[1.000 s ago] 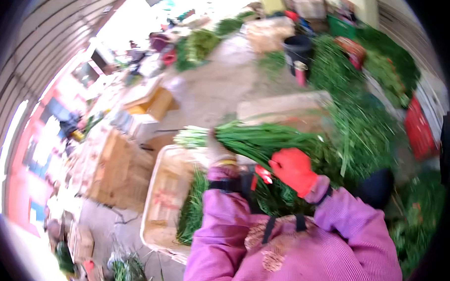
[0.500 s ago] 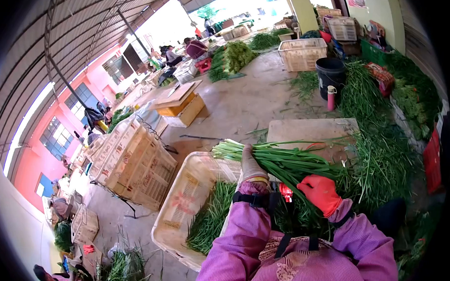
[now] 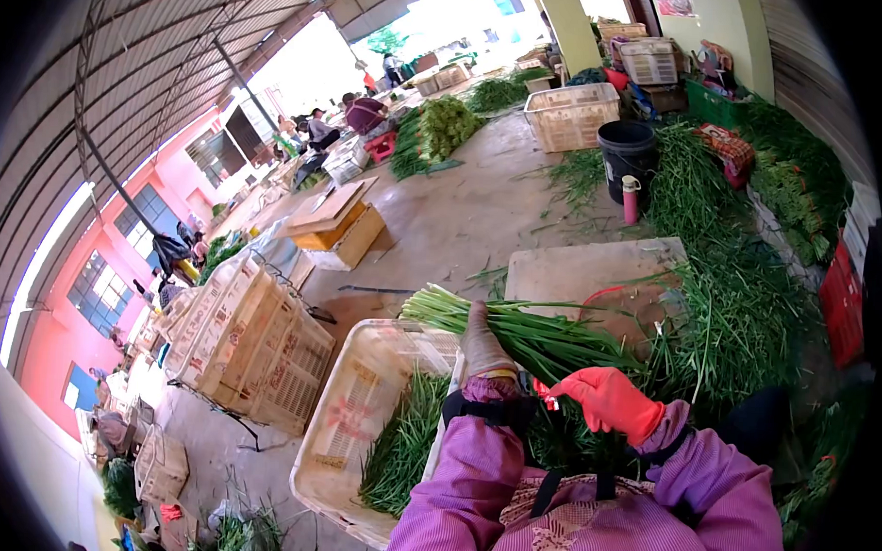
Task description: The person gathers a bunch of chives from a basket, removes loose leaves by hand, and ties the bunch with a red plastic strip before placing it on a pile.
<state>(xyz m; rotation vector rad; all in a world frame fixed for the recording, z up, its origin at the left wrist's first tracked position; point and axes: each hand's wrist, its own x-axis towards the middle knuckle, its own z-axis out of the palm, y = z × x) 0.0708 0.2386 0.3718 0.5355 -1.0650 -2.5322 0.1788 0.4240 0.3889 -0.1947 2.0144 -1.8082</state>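
Note:
My left hand (image 3: 484,343), in a greyish glove, is wrapped round a bunch of long green stalks (image 3: 546,339), pale ends to the left, over the right rim of a crate (image 3: 331,417). Cut green leaves (image 3: 406,439) lie inside that crate. My right hand (image 3: 607,400), in a red-orange glove, is closed just below the bunch, its fingertips at a small red and white item (image 3: 546,394) near my left wrist. A board (image 3: 597,271) lies beyond the bunch.
Stacked crates (image 3: 254,342) stand left, near a wooden box (image 3: 340,235). A black bucket (image 3: 628,156), a pink bottle (image 3: 630,200) and heaped greens (image 3: 741,315) are at the right. A white crate (image 3: 573,115) stands behind. Several people sit further back.
My right hand has moved left, away from the leaf end of the bunch, to the red item. My left hand still holds the bunch, now slightly lower in view. The camera view has shifted a little.

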